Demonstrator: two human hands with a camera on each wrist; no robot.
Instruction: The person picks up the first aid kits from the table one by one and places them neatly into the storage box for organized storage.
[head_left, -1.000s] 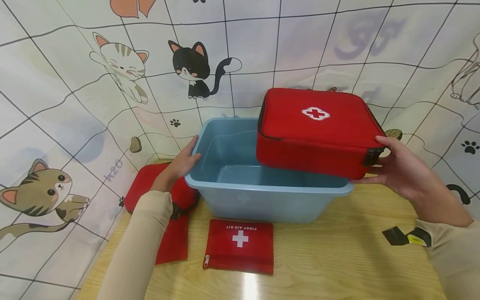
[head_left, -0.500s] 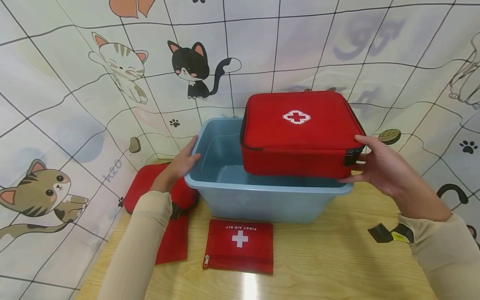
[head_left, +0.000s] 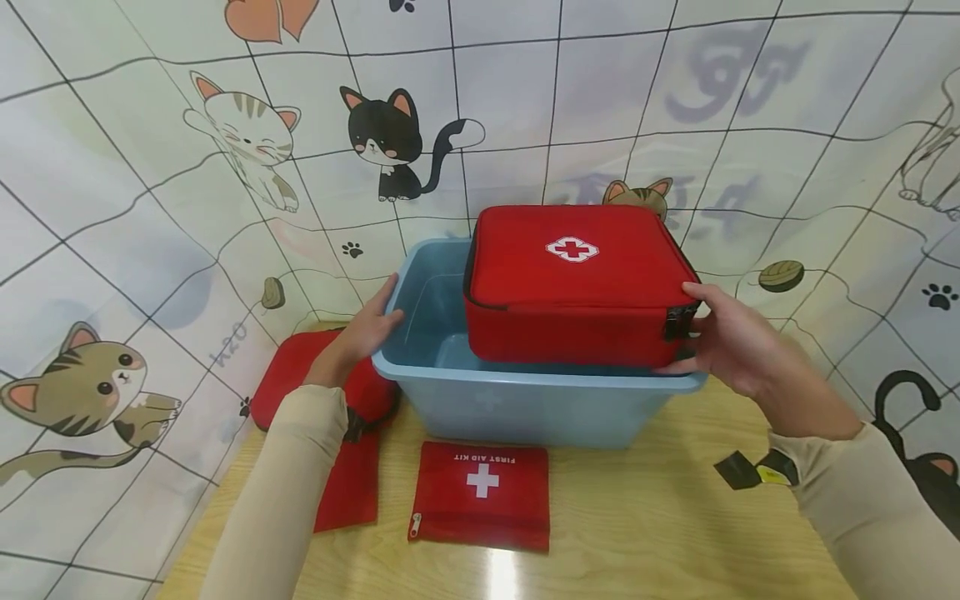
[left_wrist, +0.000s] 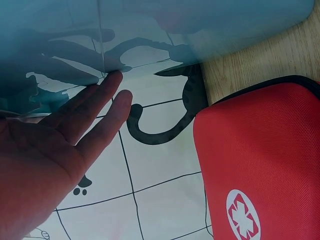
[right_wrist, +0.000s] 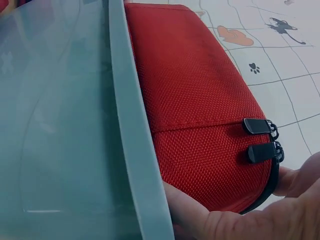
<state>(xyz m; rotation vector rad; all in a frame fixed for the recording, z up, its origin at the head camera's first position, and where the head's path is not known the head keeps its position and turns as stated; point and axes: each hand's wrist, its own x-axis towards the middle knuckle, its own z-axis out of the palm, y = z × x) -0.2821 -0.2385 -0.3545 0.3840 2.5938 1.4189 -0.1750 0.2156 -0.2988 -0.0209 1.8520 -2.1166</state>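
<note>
Right hand: grasping the red case by its near right corner, thumb on top, fingers below; one fingertip concealed behind the bin rim in the right wrist view. Case position: between the hands, closer to the right, in the mouth of the blue bin; underside hidden, support from the bin not determinable. Left hand: fingers straight, unclenched, at the bin's left rim; fingertip contact hard to confirm. Under the left forearm: rounded case, partly covered, and a red item, mostly hidden, type unclear. Nearer the body, between the hands: flat red pouch. Beside the right cuff: black-and-yellow tag, print illegible.
</note>
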